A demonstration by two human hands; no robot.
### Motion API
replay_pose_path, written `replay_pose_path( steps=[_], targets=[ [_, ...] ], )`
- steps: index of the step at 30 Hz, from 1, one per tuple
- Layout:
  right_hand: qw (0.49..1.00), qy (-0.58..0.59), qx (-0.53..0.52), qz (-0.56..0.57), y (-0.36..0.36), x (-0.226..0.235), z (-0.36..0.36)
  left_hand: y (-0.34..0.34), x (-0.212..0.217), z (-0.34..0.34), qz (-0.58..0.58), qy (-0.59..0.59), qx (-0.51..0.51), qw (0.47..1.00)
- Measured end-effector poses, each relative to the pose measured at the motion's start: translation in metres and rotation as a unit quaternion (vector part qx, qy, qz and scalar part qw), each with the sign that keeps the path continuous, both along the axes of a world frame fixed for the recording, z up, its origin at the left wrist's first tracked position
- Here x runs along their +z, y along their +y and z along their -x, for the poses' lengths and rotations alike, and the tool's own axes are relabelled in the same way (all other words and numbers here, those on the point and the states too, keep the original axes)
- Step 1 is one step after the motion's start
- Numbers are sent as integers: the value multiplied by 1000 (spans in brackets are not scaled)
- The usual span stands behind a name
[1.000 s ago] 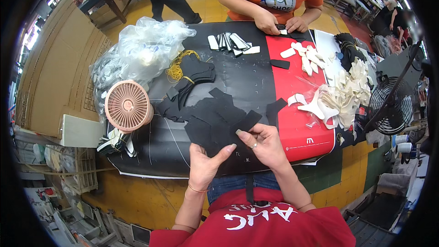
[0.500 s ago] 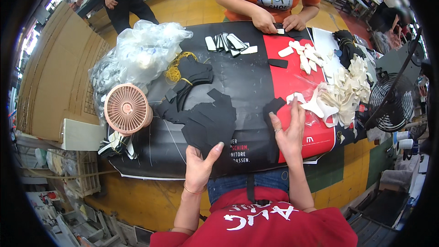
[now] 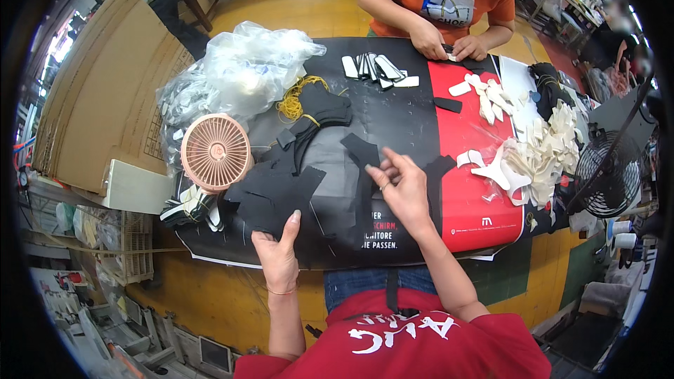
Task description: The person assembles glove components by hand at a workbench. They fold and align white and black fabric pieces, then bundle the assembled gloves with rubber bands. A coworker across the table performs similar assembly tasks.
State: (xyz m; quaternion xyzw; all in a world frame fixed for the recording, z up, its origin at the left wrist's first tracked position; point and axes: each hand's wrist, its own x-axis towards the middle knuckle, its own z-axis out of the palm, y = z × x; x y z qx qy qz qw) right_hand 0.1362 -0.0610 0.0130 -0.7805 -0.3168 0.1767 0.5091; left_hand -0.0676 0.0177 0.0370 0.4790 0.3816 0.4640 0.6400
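My left hand is closed on a stack of black fabric pieces, thumb on top, above the left part of the dark table mat. My right hand is at mid-table, thumb and fingers closed at the edge of a single black fabric piece, which is apart from the stack. A further black piece lies to the right of that hand, along the border of the mat's red band. White Y-shaped pieces rest farther right on the red.
A pink fan and clear plastic bags stand left, near yellow cord and tied black pieces. White strips lie farther back. Cream pieces pile up right, beside a black fan. A co-worker handles a small piece opposite.
My left hand has moved left with the black stack. My right hand has come left from beside the white pieces and now has a single black piece. The person at the back left has shifted left.
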Motion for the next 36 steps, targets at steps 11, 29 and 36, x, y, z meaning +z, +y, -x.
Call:
replay_pose_path(
  steps=[11, 29, 36],
  targets=[
    [966, 227, 48, -112, -52, 35, 23, -30, 8, -34, 112, -72, -129, 983],
    [947, 285, 116, -89, -32, 21, 28, -31, -4, -31, 29, -2, -101, 994],
    [891, 397, 136, -175, -23, 11, 17, -8, -1, 3, 103, -7, 19, 994]
  ],
)
